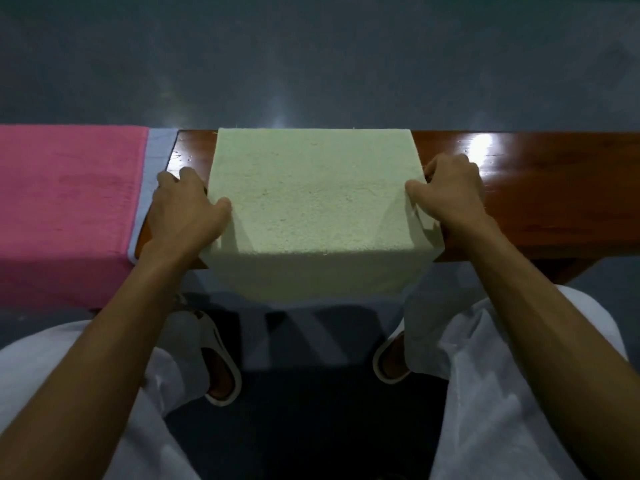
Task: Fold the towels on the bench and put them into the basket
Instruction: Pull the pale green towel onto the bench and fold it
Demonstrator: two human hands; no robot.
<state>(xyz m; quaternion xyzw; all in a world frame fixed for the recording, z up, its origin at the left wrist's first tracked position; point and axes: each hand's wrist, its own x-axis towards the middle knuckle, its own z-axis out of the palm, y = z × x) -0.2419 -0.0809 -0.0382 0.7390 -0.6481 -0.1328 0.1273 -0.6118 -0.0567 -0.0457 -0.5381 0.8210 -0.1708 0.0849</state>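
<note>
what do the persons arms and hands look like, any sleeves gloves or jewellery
The left hand and right hand wear no gloves; no ring, watch or wristband is visible. The left arm and right arm are bare right to the picture's edge, so no sleeves show.

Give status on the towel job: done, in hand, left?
Done: nothing visibly folded; no basket in view. In hand: left hand and right hand pinch the side edges of the pale green towel, draped across the bench. Left: the pink towel and blue towel under it, lying unfolded.
</note>
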